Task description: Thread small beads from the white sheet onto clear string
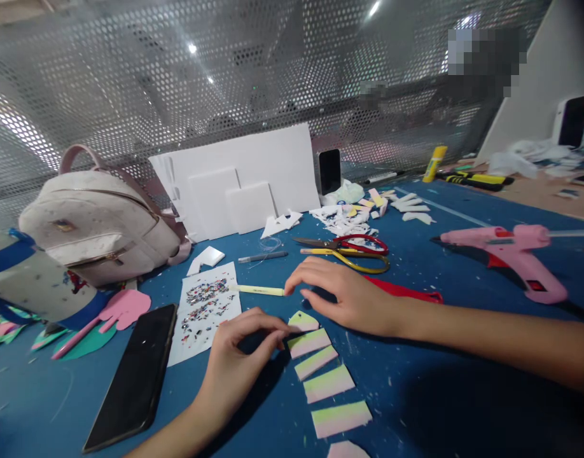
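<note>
Several pink-and-green foam strips (320,366) lie in a slanting row on the blue table (439,407). My left hand (242,356) is curled, its thumb and fingers pinching at the edge of the second strip from the top. My right hand (340,292) reaches in from the right, its fingers bent over the table just above the topmost strip (302,320), fingertips touching the end of a pale yellow pen (256,290).
A black phone (134,375) and a speckled sheet (206,312) lie to the left. A beige backpack (96,222) and white foam boards (239,184) stand behind. Scissors (354,251), a pink glue gun (511,254) and foam scraps (344,219) lie right.
</note>
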A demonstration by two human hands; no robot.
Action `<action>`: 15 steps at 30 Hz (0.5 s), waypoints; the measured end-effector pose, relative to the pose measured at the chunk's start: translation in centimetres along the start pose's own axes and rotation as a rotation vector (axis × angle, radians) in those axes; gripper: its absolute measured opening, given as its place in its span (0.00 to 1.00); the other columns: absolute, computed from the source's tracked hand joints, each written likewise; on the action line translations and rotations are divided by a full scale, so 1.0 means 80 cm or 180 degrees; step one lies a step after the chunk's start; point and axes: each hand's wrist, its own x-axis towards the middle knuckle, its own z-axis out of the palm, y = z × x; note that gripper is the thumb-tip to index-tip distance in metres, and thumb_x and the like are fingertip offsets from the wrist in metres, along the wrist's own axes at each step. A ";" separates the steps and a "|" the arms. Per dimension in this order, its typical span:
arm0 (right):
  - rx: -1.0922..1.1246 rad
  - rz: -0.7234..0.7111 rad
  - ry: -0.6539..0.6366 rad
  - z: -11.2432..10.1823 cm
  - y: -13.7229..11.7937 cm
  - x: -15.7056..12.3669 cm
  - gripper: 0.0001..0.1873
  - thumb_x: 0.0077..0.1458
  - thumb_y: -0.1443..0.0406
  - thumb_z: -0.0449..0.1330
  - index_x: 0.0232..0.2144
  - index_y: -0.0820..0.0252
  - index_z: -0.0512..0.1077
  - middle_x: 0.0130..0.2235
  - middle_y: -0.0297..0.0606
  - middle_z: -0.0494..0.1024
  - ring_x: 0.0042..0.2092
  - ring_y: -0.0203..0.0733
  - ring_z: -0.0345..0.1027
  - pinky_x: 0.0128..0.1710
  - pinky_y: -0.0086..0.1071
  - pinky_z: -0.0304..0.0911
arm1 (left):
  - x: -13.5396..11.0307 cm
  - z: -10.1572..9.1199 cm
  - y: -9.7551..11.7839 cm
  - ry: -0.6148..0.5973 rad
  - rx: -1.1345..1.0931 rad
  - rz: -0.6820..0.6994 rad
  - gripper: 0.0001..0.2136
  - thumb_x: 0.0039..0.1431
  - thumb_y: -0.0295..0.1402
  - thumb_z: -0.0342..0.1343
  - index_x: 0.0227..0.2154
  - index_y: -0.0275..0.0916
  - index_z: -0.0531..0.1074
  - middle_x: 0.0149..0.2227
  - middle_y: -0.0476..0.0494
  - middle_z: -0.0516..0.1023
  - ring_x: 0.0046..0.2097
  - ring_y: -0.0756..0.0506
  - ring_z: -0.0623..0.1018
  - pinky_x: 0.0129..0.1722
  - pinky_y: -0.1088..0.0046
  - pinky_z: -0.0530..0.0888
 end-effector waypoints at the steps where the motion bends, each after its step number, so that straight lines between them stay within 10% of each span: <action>1: 0.0108 -0.0048 -0.0062 0.001 -0.007 -0.001 0.12 0.66 0.75 0.53 0.46 0.59 0.73 0.45 0.38 0.78 0.48 0.42 0.67 0.50 0.36 0.60 | 0.000 0.000 -0.001 0.0007 -0.0021 -0.0045 0.09 0.61 0.24 0.60 0.30 0.41 0.83 0.27 0.49 0.82 0.29 0.48 0.80 0.34 0.76 0.73; 15: 0.0193 -0.0035 -0.0353 0.007 -0.023 -0.006 0.03 0.64 0.67 0.65 0.40 0.61 0.74 0.39 0.35 0.78 0.42 0.41 0.69 0.49 0.36 0.59 | 0.000 -0.001 -0.004 -0.0004 -0.0019 -0.0142 0.08 0.60 0.26 0.60 0.30 0.41 0.83 0.26 0.48 0.81 0.29 0.48 0.80 0.33 0.75 0.72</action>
